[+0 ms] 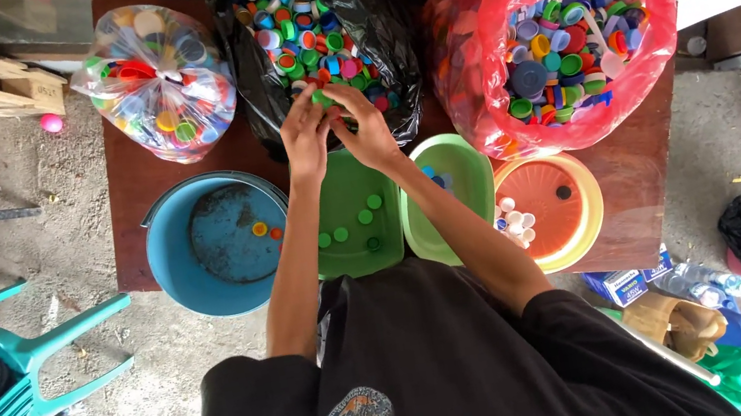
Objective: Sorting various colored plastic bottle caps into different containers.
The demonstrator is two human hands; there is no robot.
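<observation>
Brown table (144, 177): hands together (337, 133) pinching green cap (324, 99) at black bag (389, 22) mouth.

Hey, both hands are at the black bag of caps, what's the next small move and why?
Probably drop the green cap into the green tub just below. The left hand and right hand meet at the black bag rim around that cap, and the tub already holds only green caps. Whether either hand grips it firmly is unclear.

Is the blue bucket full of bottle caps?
No, the blue bucket holds only a few caps on its mostly bare bottom.
</observation>
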